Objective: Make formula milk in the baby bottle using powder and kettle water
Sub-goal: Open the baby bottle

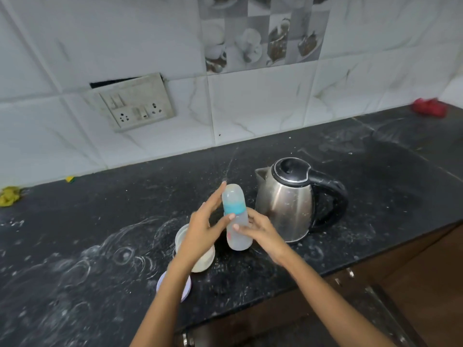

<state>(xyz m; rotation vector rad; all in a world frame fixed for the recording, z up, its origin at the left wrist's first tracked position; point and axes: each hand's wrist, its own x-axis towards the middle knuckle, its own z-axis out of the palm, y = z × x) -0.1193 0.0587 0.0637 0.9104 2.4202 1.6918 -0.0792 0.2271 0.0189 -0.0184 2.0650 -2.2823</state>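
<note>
Head view: right hand [260, 229] grips the capped baby bottle [236, 216] upright beside the kettle [288, 201]; left hand [203, 221], fingers straight, touches it.

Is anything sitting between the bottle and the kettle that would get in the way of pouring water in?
Nothing visible does. The baby bottle stands just left of the kettle, with bare countertop between them. The right hand holds the bottle from the kettle's side. The bottle's clear cap and blue collar are on, though.

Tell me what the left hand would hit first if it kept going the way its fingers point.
Probably the baby bottle's clear cap: the left hand's straight fingers aim up and right, just beside it. Depth is unclear; they might pass behind it.
</note>
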